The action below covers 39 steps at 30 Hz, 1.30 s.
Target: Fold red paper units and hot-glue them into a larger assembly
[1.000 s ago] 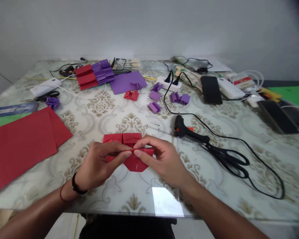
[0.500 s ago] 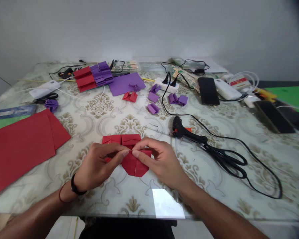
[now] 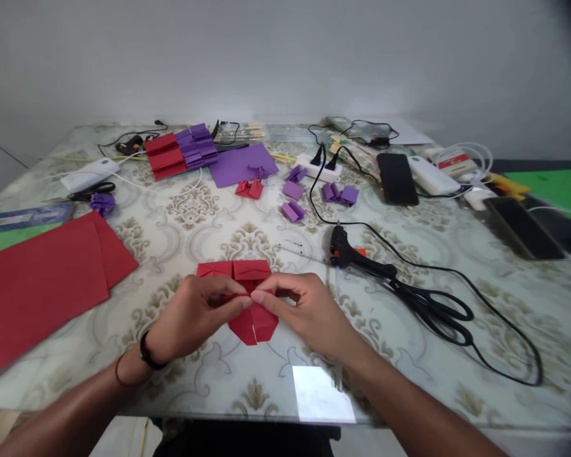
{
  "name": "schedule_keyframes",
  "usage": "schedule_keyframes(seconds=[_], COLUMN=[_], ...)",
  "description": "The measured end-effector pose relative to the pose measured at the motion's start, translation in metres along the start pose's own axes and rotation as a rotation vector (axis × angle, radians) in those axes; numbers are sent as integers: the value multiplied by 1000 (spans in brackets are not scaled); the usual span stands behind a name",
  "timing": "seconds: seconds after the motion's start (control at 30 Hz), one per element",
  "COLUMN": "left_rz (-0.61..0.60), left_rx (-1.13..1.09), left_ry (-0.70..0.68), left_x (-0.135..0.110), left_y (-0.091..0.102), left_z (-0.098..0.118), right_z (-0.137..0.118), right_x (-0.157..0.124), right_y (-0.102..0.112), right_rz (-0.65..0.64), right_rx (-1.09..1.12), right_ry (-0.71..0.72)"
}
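Note:
Both my hands meet over a piece of folded red paper [image 3: 253, 325] near the front of the table. My left hand [image 3: 204, 312] pinches its upper edge between thumb and fingers. Right beside it, my right hand [image 3: 302, 308] pinches the same edge, the two thumbs almost touching. The lower part of the paper hangs below my thumbs, with a slit down its middle and slanted corners. Just behind my fingers lie more folded red paper pieces [image 3: 250, 269], partly hidden by my hands.
To the left lie large red sheets [image 3: 42, 285]. A black glue gun [image 3: 345, 247] and black-handled scissors [image 3: 438, 308] are on the right, with a cord looping around them. Further back are small purple folded papers [image 3: 293, 211], a power strip [image 3: 318, 167] and a phone [image 3: 396, 179].
The held red paper has shifted slightly left and tilted, and my fingers have drawn closer together along its upper edge. The whole view has moved a little.

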State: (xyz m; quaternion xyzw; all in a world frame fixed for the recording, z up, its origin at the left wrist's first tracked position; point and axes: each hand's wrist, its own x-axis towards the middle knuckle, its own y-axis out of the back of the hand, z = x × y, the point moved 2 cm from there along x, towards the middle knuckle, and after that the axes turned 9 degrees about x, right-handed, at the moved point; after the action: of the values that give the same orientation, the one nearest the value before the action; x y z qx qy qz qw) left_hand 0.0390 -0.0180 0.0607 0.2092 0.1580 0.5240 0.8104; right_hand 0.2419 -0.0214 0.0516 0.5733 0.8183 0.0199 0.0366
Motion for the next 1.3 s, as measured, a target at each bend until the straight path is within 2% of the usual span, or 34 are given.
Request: schedule_keyframes(seconds=[0.13, 0.23, 0.33, 0.5, 0.6, 0.73, 0.9, 1.0, 1.1, 1.2, 1.3], left_rz=[100, 207, 188, 111, 120, 223, 154, 150, 151, 52, -53], left_rx=[-85, -214, -318, -440, -448, -218, -10, -60, -199, -269, -257], left_ry=[55, 120, 150, 116, 66, -49, -62, -74, -53, -15, 4], left_x=[1, 2, 3, 5, 4, 0, -3, -2, -1, -1, 0], left_y=[5, 10, 10, 5, 4, 8, 7, 4, 2, 3, 6], left_z=[-3, -9, -14, -9, -4, 0, 1, 1, 0, 1, 3], right_z=[-4, -5, -7, -11, -9, -7, -13, -11, -5, -2, -2], right_x=[-2, -4, -4, 0, 2, 3, 2, 0, -2, -3, -2], right_y=[3, 6, 8, 9, 9, 10, 9, 6, 3, 2, 5], right_rz=[21, -28, -77, -127, -161, -163, -136, -89, -27, -33, -56], right_rx=[82, 147, 106, -15, -19, -22, -28, -31, 59, 107, 59], right_ry=[58, 146, 234, 358, 339, 290, 288, 218, 121, 85, 80])
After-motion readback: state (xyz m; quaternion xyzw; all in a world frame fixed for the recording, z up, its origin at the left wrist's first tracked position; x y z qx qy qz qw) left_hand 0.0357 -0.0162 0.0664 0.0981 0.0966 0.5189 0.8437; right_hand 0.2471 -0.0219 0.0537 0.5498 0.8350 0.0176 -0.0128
